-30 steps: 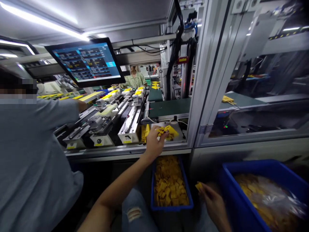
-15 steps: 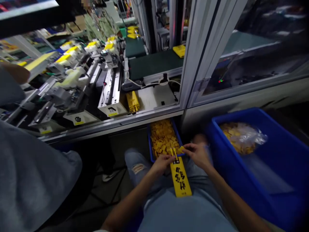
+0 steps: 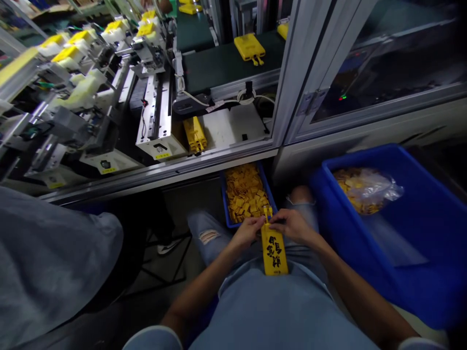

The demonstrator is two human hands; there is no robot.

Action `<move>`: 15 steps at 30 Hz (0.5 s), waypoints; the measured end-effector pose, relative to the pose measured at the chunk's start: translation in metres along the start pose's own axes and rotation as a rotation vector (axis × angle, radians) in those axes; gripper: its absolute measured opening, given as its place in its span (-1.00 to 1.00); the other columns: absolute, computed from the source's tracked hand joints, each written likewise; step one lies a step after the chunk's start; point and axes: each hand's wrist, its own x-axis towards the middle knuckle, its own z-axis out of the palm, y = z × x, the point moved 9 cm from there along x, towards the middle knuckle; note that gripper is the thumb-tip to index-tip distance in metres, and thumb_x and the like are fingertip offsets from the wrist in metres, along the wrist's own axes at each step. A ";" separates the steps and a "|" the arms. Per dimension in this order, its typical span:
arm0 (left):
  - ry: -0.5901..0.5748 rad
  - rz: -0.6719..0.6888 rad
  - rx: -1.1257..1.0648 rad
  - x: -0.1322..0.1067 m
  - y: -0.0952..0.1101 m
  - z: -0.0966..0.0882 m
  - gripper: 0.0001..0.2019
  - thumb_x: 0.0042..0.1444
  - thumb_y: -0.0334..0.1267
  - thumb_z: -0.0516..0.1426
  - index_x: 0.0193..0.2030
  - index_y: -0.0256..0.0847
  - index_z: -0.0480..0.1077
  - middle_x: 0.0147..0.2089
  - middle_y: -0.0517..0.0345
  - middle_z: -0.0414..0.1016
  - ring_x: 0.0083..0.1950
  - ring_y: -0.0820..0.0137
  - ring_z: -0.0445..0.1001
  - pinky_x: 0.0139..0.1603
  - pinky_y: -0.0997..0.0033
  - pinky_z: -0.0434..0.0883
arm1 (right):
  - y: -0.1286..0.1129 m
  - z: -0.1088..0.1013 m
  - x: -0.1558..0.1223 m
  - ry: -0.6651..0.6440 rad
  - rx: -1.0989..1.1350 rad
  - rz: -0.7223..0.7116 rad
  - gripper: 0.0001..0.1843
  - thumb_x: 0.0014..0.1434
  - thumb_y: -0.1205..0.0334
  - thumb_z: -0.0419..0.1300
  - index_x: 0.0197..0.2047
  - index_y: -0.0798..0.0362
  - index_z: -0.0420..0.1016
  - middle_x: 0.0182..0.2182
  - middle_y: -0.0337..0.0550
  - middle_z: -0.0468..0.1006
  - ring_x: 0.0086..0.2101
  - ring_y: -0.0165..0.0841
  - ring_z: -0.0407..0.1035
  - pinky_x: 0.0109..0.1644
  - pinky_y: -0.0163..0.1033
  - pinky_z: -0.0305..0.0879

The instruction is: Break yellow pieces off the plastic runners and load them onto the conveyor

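A long yellow tag with black characters lies along my lap. My left hand pinches its top left corner with closed fingers. From the other side, my right hand grips the tag's top end, where two small prongs stick up. Just beyond my hands sits a small blue bin full of small yellow pieces.
A large blue crate at the right holds a clear bag of yellow pieces. Ahead, a machine bench carries rails, a stack of yellow tags and a green conveyor with a yellow part. Another person's grey sleeve fills the left.
My left hand came down from the bench to my lap, and both hands now hold the yellow tag's top end. My view tipped downward.
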 end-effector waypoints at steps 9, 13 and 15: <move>-0.030 0.026 0.027 -0.008 0.007 0.006 -0.43 -0.05 0.22 0.20 -0.26 -0.36 0.50 -0.37 0.04 0.52 -0.37 0.38 0.47 -0.39 0.49 0.32 | -0.007 0.000 0.001 -0.012 -0.110 -0.154 -0.92 0.06 0.31 0.30 -0.36 -0.02 0.65 -0.36 -0.16 0.51 -0.28 -0.30 0.36 -0.19 -0.21 0.27; -0.062 0.032 0.043 -0.016 0.018 0.006 -0.50 -0.12 0.13 0.29 -0.28 -0.35 0.50 -0.39 0.08 0.50 -0.38 0.42 0.45 -0.33 0.48 0.32 | -0.016 -0.003 -0.002 -0.035 -0.046 -0.191 -0.89 0.09 0.23 0.28 -0.31 -0.02 0.65 -0.31 -0.15 0.47 -0.26 -0.31 0.35 -0.19 -0.23 0.28; -0.085 0.023 0.045 -0.022 0.024 0.003 -0.52 -0.15 0.08 0.33 -0.27 -0.35 0.50 -0.39 0.08 0.51 -0.37 0.41 0.45 -0.31 0.47 0.32 | -0.015 -0.008 -0.003 0.006 0.051 -0.119 -0.81 0.05 0.15 0.31 -0.26 0.04 0.61 -0.34 -0.17 0.46 -0.34 -0.35 0.33 -0.28 -0.28 0.26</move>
